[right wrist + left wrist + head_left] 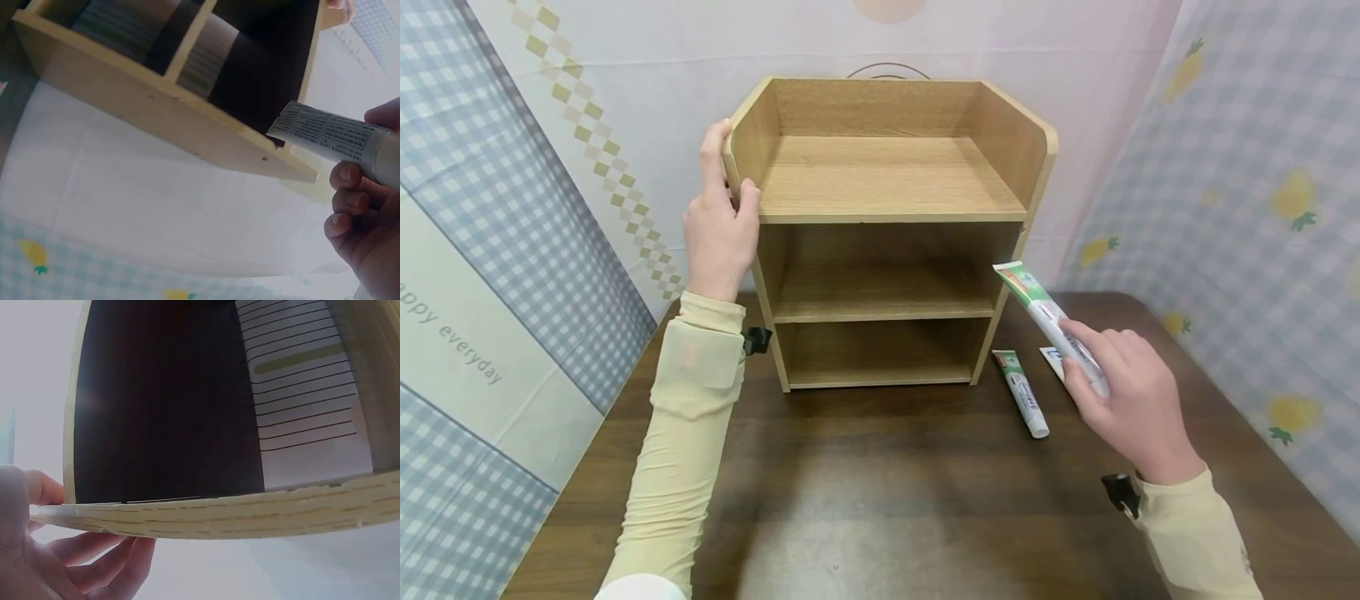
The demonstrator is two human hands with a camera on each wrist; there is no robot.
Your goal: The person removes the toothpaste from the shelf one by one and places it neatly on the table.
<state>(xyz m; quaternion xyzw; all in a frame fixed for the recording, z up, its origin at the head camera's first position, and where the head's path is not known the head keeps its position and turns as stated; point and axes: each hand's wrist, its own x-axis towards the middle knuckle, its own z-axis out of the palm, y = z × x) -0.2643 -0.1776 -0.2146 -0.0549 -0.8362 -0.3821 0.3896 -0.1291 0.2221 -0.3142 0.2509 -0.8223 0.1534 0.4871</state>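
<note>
Right hand (1131, 408) grips a toothpaste tube (1045, 321) by its cap end, held in the air; long axis runs diagonally, flat crimped end pointing up-left at the front right edge of the wooden shelf unit (887, 225), near the middle shelf opening. Left hand (718, 225) clasps the unit's top-left side panel, thumb on the inside face. A second tube (1022, 392) lies on the dark table (880, 492) just right of the unit's base (a third item behind the hand is mostly hidden). All three shelves open at the front.
</note>
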